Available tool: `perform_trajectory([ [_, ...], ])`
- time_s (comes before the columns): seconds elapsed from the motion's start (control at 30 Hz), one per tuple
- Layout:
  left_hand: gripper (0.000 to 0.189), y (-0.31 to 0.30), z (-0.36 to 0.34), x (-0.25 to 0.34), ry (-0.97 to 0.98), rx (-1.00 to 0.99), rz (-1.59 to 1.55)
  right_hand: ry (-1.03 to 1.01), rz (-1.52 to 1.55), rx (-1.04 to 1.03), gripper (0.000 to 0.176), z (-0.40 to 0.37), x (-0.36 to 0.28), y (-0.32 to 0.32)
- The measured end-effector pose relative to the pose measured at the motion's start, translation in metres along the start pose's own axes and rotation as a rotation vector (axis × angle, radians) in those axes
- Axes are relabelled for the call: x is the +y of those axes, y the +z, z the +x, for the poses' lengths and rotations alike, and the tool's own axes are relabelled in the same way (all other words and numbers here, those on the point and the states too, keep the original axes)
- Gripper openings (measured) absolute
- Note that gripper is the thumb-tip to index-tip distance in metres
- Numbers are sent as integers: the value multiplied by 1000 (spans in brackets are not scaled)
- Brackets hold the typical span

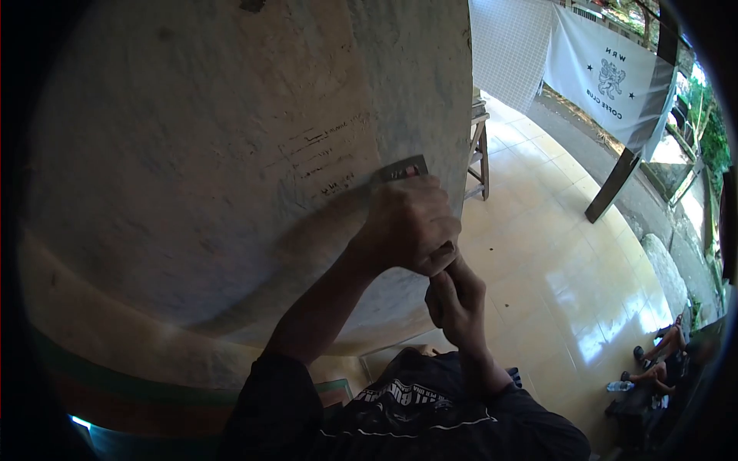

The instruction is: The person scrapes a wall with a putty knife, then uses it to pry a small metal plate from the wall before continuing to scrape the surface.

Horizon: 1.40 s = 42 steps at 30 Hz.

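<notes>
Scraper [403,167] pokes out above left hand [419,223], at wall [192,146] near right edge; left clamped on it, right hand [457,300] closed below, grip unclear.

Matt, rough-looking wall [192,138]; glossy floor tiles [538,269]; smooth, sheer cloth banner [603,77].

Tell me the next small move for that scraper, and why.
I'd ease the scraper left toward the dark scribbles, keeping its blade low to the wall. They look like the nearest marks to clear: the blade is just right of them, and the left hand already grips the tool.
</notes>
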<state>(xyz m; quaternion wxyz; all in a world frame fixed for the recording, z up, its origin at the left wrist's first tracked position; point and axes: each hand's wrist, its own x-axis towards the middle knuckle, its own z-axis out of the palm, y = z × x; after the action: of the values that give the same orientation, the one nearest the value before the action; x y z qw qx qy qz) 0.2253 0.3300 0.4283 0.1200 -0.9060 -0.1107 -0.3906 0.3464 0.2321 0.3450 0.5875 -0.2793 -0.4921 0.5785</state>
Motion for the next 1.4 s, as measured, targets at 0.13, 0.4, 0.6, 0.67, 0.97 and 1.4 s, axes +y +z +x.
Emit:
perform_trajectory([
  [0.13,15,-1,9,-6,7,60,35,-6,90,-34,40,8,-5,-1],
  [0.4,13,-3,6,-3,-13,10,68,10,104,-44,41,14,-6,-2],
  [0.6,14,-2,-2,-1,-14,-7,84,-7,31,-36,35,9,8,-3],
  [0.67,13,-6,3,-3,-15,-71,119,-20,14,18,34,15,2,3],
  [0.97,14,-6,2,-3,38,-3,23,-99,-103,46,44,9,6,4],
  [1.4,16,-8,3,0,39,-36,24,-75,-104,83,41,-5,9,7],
])
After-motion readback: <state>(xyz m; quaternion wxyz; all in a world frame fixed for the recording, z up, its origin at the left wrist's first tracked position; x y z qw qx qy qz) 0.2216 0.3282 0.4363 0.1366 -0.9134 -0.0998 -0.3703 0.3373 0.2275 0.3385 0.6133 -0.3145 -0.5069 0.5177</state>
